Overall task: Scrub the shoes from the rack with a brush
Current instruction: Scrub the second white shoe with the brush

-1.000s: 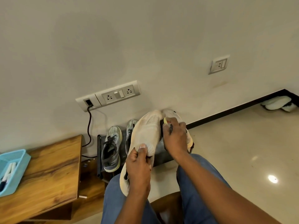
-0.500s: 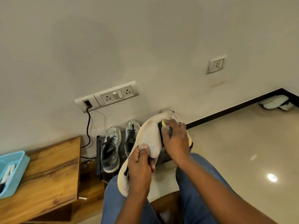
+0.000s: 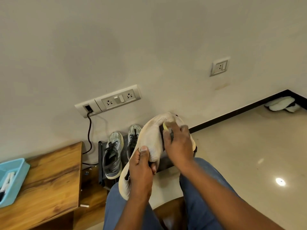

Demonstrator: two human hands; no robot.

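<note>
Left hand (image 3: 141, 171) clamped round the heel end of a cream shoe (image 3: 149, 140), thumb on top, held tilted above the knees in front of the rack (image 3: 100, 161). Right hand (image 3: 179, 143) curled round a brush (image 3: 166, 127) with a yellow tip, pressed against the shoe's upper. 2 grey sneakers (image 3: 113, 155) side by side on the rack at the wall, beside the wooden counter (image 3: 49, 180) carrying a blue tray (image 3: 18, 176) at its left edge

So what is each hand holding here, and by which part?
Left hand grips the cream shoe near its heel opening. Right hand holds the brush against the shoe, mostly covering it.
</note>
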